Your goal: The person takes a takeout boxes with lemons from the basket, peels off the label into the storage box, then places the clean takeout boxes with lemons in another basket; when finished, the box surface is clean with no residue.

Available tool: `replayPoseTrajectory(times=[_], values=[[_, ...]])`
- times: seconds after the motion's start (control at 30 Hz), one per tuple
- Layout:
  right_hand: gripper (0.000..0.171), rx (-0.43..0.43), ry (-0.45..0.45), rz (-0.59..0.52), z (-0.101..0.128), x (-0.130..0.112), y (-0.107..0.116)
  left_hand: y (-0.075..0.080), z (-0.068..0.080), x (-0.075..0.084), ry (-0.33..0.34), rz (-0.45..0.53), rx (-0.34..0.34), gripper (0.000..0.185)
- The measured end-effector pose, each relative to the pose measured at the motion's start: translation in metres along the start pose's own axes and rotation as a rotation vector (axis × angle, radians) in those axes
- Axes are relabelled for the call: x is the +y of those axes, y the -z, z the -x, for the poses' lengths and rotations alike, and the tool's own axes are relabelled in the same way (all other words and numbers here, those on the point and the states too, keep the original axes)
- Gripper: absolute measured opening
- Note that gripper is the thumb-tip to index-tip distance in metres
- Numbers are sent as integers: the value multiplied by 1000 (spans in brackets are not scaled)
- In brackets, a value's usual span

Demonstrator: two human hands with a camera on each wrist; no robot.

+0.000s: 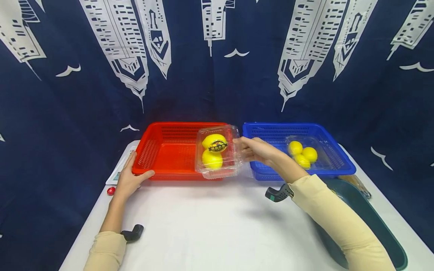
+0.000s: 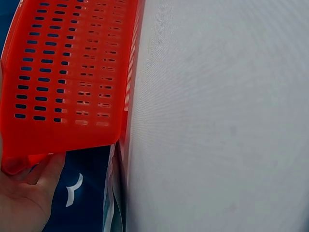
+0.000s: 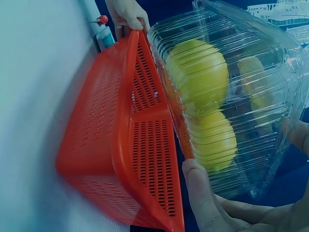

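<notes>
My right hand (image 1: 255,150) grips a clear plastic clamshell box (image 1: 218,152) of yellow lemons (image 1: 212,149) by its right side, held above the right end of the red basket (image 1: 162,155). In the right wrist view the thumb (image 3: 203,200) presses the clear box (image 3: 231,92) beside the red basket (image 3: 140,159). My left hand (image 1: 130,180) grips the red basket's front left corner; the left wrist view shows its fingers (image 2: 43,176) under the basket's rim (image 2: 63,140). A second clear box of lemons (image 1: 302,153) lies in the blue basket (image 1: 335,160).
Both baskets stand side by side at the back of a white table (image 1: 210,226). A dark green tray (image 1: 373,226) lies at the right edge. A small red object (image 1: 110,191) and a flat white item (image 1: 116,174) sit left of the red basket. A patterned curtain hangs behind.
</notes>
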State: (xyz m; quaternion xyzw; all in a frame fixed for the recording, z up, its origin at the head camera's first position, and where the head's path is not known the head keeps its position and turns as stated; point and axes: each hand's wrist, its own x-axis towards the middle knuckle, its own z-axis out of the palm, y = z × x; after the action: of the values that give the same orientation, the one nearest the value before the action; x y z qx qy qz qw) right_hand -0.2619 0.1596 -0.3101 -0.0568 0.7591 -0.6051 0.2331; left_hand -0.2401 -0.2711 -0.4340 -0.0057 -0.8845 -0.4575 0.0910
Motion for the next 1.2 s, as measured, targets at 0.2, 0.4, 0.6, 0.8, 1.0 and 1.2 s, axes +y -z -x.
replayPoseTrajectory(times=[0.2, 0.4, 0.6, 0.8, 1.0, 1.2], values=[[46, 4, 18, 56, 17, 9, 4, 2, 1, -1, -3, 7, 3, 102], [63, 9, 11, 69, 33, 20, 5, 2, 0, -1, -5, 11, 6, 103], [67, 20, 1, 58, 46, 30, 7, 1, 1, -1, 1, 9, 2, 104], [68, 25, -1, 60, 59, 40, 7, 0, 1, -1, 4, 7, -3, 105], [63, 44, 2, 75, 73, 51, 4, 0, 2, 0, 8, 4, -6, 105], [58, 37, 28, 60, 87, 63, 0, 0, 3, 2, 14, -3, -8, 105]])
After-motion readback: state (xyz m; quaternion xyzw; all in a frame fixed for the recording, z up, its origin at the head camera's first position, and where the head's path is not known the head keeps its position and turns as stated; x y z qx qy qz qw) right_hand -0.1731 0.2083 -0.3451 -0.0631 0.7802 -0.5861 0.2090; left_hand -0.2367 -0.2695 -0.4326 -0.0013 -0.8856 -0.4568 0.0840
